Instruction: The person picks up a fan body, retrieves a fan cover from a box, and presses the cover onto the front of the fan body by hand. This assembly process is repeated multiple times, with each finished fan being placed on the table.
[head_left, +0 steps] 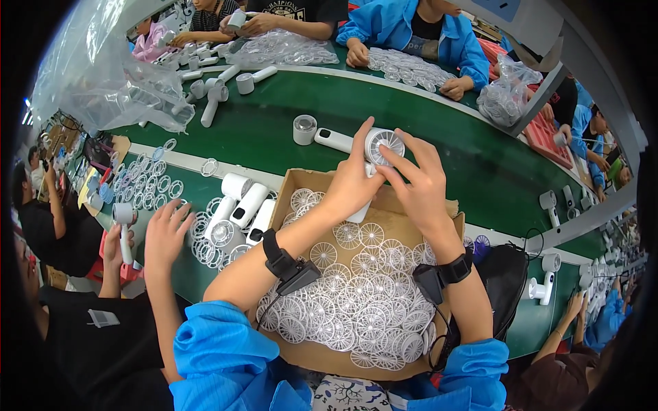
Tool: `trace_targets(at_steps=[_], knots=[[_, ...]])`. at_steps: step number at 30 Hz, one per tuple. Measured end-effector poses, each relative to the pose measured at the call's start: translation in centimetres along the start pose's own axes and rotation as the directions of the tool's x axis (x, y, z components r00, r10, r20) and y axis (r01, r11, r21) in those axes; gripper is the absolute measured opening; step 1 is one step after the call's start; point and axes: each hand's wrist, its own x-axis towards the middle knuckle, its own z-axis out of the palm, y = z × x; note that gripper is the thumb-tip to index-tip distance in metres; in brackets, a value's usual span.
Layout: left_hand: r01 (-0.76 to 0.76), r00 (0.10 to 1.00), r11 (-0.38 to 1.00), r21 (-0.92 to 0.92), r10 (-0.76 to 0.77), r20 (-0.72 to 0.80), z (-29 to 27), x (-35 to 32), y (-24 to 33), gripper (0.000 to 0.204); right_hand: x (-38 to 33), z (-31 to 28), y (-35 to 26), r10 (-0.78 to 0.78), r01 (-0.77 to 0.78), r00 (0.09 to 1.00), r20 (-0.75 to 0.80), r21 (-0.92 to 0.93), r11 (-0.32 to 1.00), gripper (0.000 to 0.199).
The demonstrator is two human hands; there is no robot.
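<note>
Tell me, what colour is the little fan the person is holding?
White: the handheld fan, held by both the left hand and right hand, shows best in the head view.

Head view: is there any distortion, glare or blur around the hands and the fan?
Head view: fisheye bends the green conveyor belt and darkens the corners; left hand, right hand and white handheld fan look sharp; glare whitens the clear plastic bag.

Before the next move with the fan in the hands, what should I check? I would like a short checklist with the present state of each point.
1. Left hand grips the small white fan: ok.
2. Right hand has fingers on the round grille: ok.
3. Grille fully seated: cannot tell.
4. Spare grilles in the cardboard box: ok.
5. Green belt beyond the box free for the fan: ok.
</note>
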Motion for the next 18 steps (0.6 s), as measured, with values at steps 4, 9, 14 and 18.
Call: trace_targets(at_steps=[4,9,14,18], knots=[[0.047,0.999,0.998,-0.048,-0.046,0.027,-0.2,-0.1,0.2,0.078,-0.2,0.5,0.5,-0.006,0.006,1.000,0.028,0.009,1.000,0.032],[0.090,0.992,0.968,-0.233,-0.067,0.104,-0.4,-0.3,0.5,0.076,0.6,-0.6,0.2,-0.060,0.073,0.995,0.075,-0.183,0.980,0.034],[-0.073,0.982,0.948,-0.309,0.122,0.141,-0.6,-0.4,1.0,0.072,0.0,1.6,-0.4,0.432,-0.356,0.901,0.043,0.641,0.680,0.045],[-0.016,0.976,0.906,-0.424,0.107,0.192,-0.9,-0.2,0.8,0.067,-0.2,0.2,1.4,0.410,-0.613,0.769,0.490,0.745,0.261,0.056]])
